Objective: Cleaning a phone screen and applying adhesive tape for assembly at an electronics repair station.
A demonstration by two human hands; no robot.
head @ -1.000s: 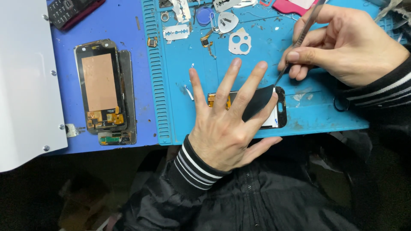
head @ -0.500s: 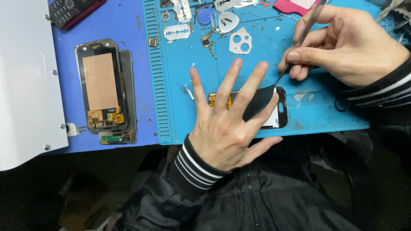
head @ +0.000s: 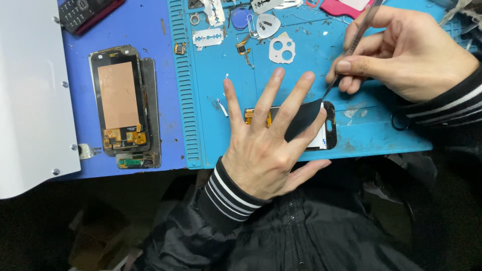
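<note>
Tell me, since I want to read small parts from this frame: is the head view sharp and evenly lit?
Head view: sharp across the teal mat, left hand and phone screen; light is even and soft, with faint shadows under the fingers; the white panel is bright, nearly washed out; the lower frame is dark.

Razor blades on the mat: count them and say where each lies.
2. One razor blade lies flat near the teal mat's upper left; another razor blade sits just above it at the top edge, partly cut off. Others may be hidden.
</note>
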